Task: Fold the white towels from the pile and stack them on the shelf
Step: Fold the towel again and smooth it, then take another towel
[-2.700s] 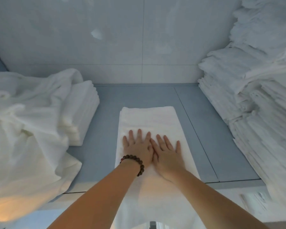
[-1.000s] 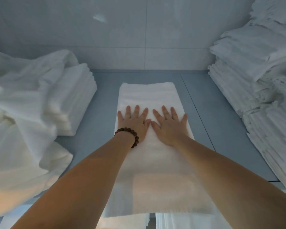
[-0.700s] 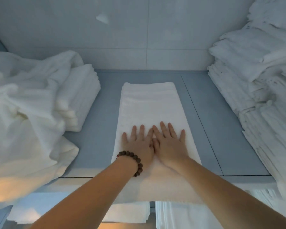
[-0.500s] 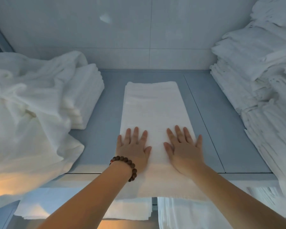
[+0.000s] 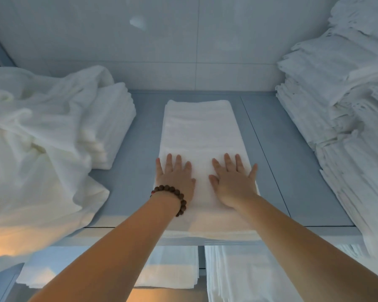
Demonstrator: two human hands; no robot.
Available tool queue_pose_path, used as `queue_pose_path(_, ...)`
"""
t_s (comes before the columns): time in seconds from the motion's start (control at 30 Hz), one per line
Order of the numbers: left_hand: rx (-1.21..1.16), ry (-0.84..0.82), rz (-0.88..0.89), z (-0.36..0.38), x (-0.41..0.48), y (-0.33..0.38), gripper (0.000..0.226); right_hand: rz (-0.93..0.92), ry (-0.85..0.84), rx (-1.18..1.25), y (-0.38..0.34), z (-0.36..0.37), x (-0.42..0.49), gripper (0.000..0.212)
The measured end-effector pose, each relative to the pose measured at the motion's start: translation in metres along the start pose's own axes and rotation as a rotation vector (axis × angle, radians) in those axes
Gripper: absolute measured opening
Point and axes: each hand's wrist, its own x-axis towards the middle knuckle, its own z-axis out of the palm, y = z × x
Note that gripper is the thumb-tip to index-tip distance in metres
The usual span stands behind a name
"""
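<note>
Towel (image 5: 200, 131), folded into a long narrow strip, lies flat in the middle of the grey shelf (image 5: 140, 153). Its far end stops short of the tiled back wall (image 5: 183, 40) and its near end reaches the shelf's front edge.

Your left hand (image 5: 175, 178) rests palm down on the near left part of the strip. The fingers are straight and slightly spread, the little finger is at the towel's left edge, and the hand grips nothing. Your right hand (image 5: 233, 183) lies the same way on the near right part, fingers straight and fanned, little finger at the right edge. It too holds nothing and only presses flat on the cloth. Bare towel shows between your two thumbs, so the hands are apart. A bracelet of dark brown beads (image 5: 176, 196) sits on your left wrist.

To your left on the same shelf, a loose, crumpled pile of white towels (image 5: 35, 149) spreads wide and hangs over the front edge. It drapes partly over a low stack of folded towels (image 5: 114, 127), which stands apart from the strip you are pressing. To your right, a tall stack of folded white towels (image 5: 340, 118) rises out of the top of the view, its layers uneven, with bare shelf between it and the middle towel.

Below the front edge, on a lower level, a folded white bundle (image 5: 172, 269) and a pile of thin white layers (image 5: 238, 277) show side by side between your forearms.
</note>
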Motion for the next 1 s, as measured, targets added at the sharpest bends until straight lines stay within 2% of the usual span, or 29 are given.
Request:
queue_pose_path(0.17,-0.188,-0.020,0.111,0.021,-0.053,0.021,0.054,-0.142,0.003,0.071,-0.012,0.018,-0.046,0.051)
queue_pose_path(0.27,-0.191,0.056,0.116,0.031,-0.066,0.001,0.057,-0.078,0.052,0.035,0.013,0.025,-0.059,0.052)
queue_pose_path(0.43,-0.170,0.076,0.091,0.040,-0.084,-0.012,0.060,0.058,0.067,-0.051,0.038,0.025,-0.073,0.055)
queue_pose_path(0.6,-0.165,0.106,0.126,0.044,-0.094,0.004,0.089,-0.186,0.067,0.007,0.004,0.029,-0.090,0.063)
queue_pose_path(0.7,-0.097,0.110,0.177,0.052,-0.098,-0.003,0.098,-0.225,0.080,-0.024,0.010,0.036,-0.099,0.071)
queue_pose_path(0.87,-0.032,0.115,0.182,0.051,-0.100,0.000,0.090,-0.306,0.075,-0.127,0.018,0.034,-0.110,0.104)
queue_pose_path(1.0,0.003,0.091,0.160,0.049,-0.106,0.003,0.083,-0.282,0.103,-0.114,0.024,0.042,-0.112,0.097)
